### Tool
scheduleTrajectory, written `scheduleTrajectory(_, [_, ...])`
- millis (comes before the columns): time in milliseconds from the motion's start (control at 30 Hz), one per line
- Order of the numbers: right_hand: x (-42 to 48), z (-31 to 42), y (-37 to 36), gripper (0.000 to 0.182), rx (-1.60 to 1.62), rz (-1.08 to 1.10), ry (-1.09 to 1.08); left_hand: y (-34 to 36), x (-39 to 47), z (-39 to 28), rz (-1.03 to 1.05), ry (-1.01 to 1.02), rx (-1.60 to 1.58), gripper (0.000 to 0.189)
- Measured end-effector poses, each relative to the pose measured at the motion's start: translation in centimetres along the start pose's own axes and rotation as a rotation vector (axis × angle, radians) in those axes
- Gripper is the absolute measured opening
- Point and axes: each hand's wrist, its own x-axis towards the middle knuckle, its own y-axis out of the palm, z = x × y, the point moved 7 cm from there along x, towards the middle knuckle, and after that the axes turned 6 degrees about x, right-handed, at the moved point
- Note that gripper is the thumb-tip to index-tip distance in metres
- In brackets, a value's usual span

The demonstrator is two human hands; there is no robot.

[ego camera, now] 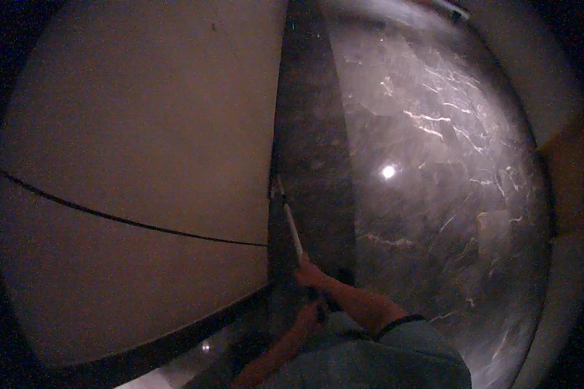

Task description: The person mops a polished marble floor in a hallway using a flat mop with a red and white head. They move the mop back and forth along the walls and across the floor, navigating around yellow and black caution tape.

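A long pale pole (293, 228) runs up and slightly left from my right hand (309, 272), whose fingers are closed around it. Its far end lies in dim light beside the edge of a large beige panelled surface (151, 121). Lower and to the left, my left hand (312, 313) is closed around the dark lower part of the same long-handled tool. The tool's head is too dark and blurred to name. Both forearms come from the bottom of the view, with a greyish short-sleeved garment on the body.
A dark, polished marble-like floor (418, 204) with white veins spreads to the right and reflects a bright light. A dark shaded strip of floor (316, 121) runs along the beige surface. A pale wall (530, 73) curves along the far right, with a brownish area lower down.
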Motion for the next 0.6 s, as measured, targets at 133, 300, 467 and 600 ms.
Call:
scheduleTrajectory(133, [-1.4, -1.1, 0.7, 0.031, 0.086, 0.029, 0.038, 1.1, -0.2, 3.2, 0.216, -0.139, -0.581, 0.018])
scheduleTrajectory(300, [-0.5, -2.1, 1.8, 0.031, 0.146, 0.062, 0.066, 0.7, -8.9, -5.0, 0.129, 0.614, 0.484, 0.019])
scheduleTrajectory(467, [1.8, -1.0, 0.6, 0.032, 0.160, 0.082, 0.064, 1.8, -9.3, -9.5, 0.115, 0.306, 0.137, 0.034])
scheduleTrajectory(600, [3.9, 0.7, -1.4, 0.032, 0.151, 0.070, 0.061, 2.4, -8.7, -13.5, 0.004, 0.145, 0.345, 0.036])
